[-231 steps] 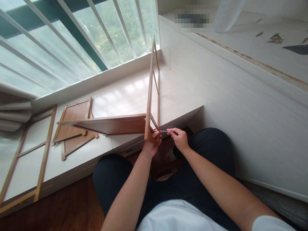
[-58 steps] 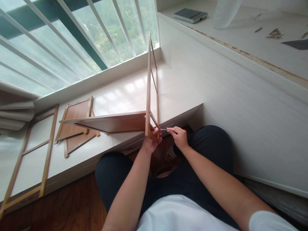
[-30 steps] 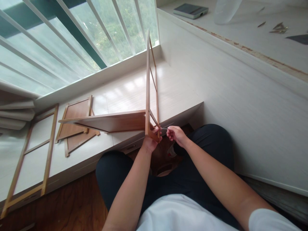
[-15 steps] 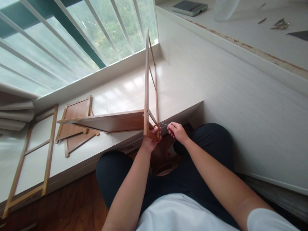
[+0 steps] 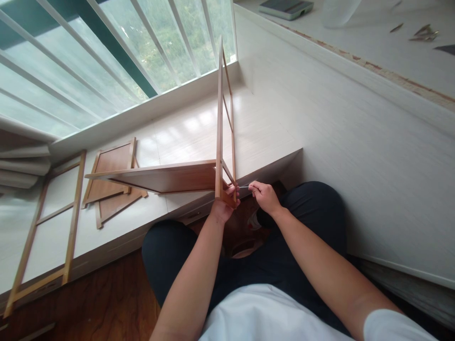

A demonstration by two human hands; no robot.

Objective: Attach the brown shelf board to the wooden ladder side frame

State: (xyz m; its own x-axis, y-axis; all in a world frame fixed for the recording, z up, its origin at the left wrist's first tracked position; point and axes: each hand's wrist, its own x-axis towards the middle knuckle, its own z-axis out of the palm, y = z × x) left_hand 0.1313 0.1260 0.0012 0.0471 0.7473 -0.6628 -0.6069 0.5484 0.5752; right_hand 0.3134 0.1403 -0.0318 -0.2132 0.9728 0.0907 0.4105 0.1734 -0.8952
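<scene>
Left hand (image 5: 223,210) grips upright frame (image 5: 219,142); right hand (image 5: 263,198), just beside, pinches thin tool (image 5: 244,186)

An upright frame (image 5: 220,118) stands at the near edge of the ledge (image 5: 185,132), a panel (image 5: 167,177) jutting left from its foot. Left of that, more panels (image 5: 112,182) lie flat, then a ladder frame (image 5: 46,222) farther left. The window (image 5: 106,52) runs behind; a raised counter (image 5: 373,52) lies right, screws (image 5: 423,32) on it.

A white window ledge (image 5: 199,137) bears wooden panels (image 5: 112,163) and a ladder-like frame (image 5: 46,222).
</scene>
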